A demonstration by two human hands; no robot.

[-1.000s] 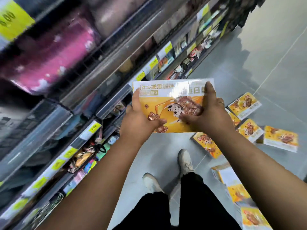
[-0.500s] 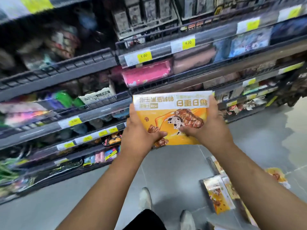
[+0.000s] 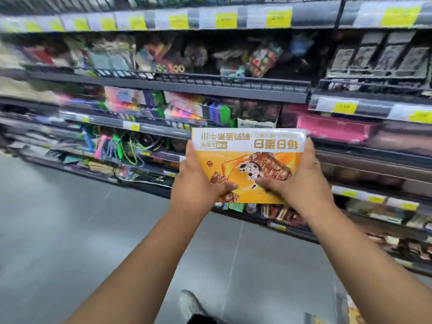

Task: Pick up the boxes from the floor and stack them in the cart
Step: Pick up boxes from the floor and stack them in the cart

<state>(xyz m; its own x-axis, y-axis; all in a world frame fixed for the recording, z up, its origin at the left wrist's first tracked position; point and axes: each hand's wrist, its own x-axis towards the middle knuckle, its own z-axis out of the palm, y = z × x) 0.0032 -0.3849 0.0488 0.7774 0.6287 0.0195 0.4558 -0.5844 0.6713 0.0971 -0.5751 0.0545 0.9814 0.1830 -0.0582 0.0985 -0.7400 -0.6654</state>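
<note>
An orange and white box (image 3: 247, 157) with a picture of a speckled egg and meat is held out in front of me at chest height, its print upside down. My left hand (image 3: 198, 185) grips its left edge, thumb on the front face. My right hand (image 3: 297, 183) grips its right edge the same way. A corner of another orange box (image 3: 353, 312) lies on the floor at the bottom right. No cart is in view.
Store shelves (image 3: 233, 87) full of packaged goods with yellow price tags fill the view ahead and to the right. Grey tiled floor (image 3: 70, 230) stretches to the left. My shoe (image 3: 189, 302) shows at the bottom edge.
My view has swung left, away from the boxes scattered on the floor, and now faces the shelves. Both hands keep the same hold on the box.
</note>
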